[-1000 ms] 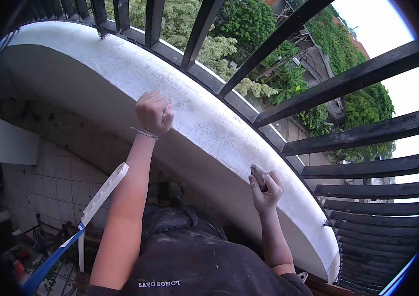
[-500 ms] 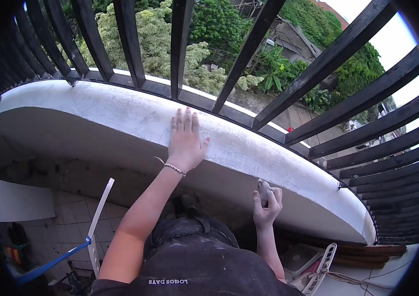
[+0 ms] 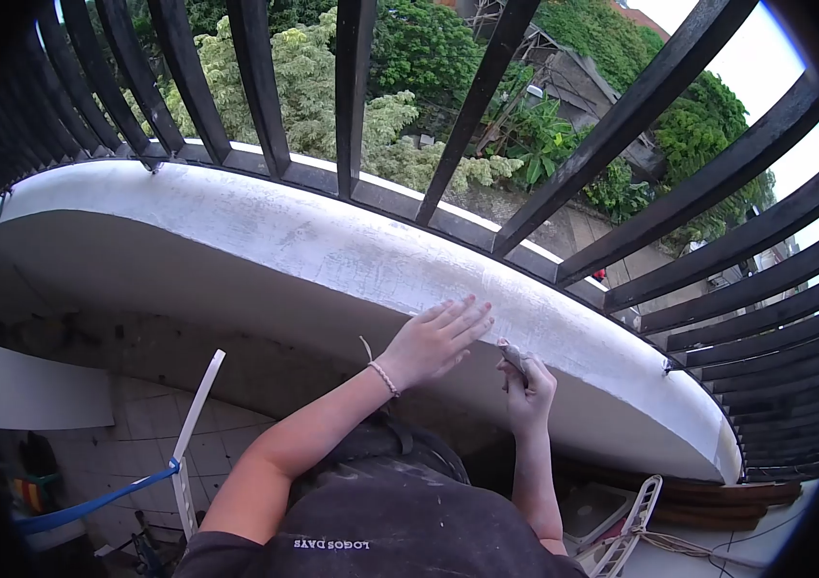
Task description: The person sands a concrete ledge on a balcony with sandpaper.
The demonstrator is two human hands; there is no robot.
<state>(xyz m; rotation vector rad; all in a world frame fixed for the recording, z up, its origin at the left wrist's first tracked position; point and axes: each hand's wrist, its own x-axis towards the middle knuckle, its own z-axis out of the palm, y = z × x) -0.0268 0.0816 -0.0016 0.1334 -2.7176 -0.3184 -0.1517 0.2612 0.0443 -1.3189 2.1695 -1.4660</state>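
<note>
- Dark shirt (image 3: 381, 520), bottom center, lettering upside down in view.
- Left hand (image 3: 436, 337), center of frame: open, fingers straight and close together, nothing gripped; fingertips over lower edge of ledge, contact can't be told. Braided bracelet (image 3: 385, 379) on wrist.
- Right hand (image 3: 530, 393), right of center: fingers curled, thumb up, pinching gray lump.
- Gray lump (image 3: 515, 356), right of center, sticks out above right hand, just beside left fingertips, near ledge's lower edge.
- White ledge (image 3: 371, 255), curved, left side to lower right, surface patchy with scuffs.
- Blue strap (image 3: 101, 506), lower left, meets white upright strip (image 3: 199, 405).
- Black railing (image 3: 350, 96), slats fanned across top and right, along ledge's far edge.
- Green trees (image 3: 424, 58), top center, beyond railing; 1 gray roof (image 3: 573, 82) at upper right.
</note>
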